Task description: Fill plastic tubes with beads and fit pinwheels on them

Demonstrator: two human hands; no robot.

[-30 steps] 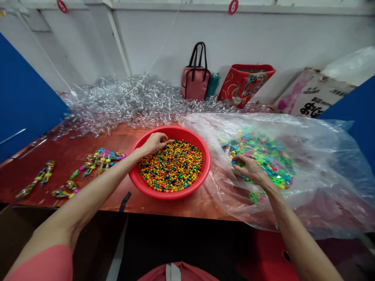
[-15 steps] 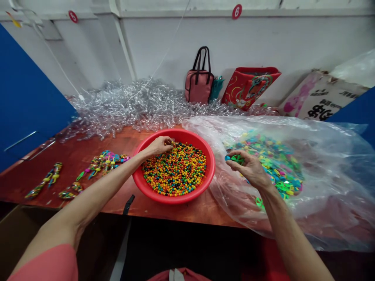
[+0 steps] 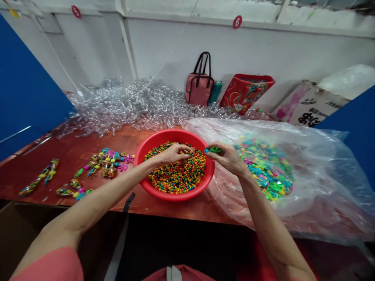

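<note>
A red plastic basin (image 3: 172,197) full of small multicoloured beads (image 3: 172,177) stands at the table's middle. Over the beads is my left hand (image 3: 172,153), its fingers curled together in a pinch; what they hold is too small to make out. At the basin's right rim my right hand (image 3: 227,157) grips a green plastic piece with a blue end (image 3: 215,150) between thumb and fingers. The two hands are close but apart. To the right, a heap of colourful plastic pieces (image 3: 271,181) lies on clear plastic sheeting (image 3: 319,175), which covers part of it.
Bead-filled tubes with coloured ends (image 3: 108,160) lie on the red table (image 3: 140,132) at the left. Clear tubes (image 3: 131,103) pile along the wall. Behind stand a pink bag (image 3: 199,89), a red bag (image 3: 244,93) and a printed carton (image 3: 310,105). Blue panels (image 3: 26,82) flank the table.
My right hand has moved left with the green piece, from the plastic heap to the basin's rim. My left hand has shifted right over the beads. The view has shifted slightly.
</note>
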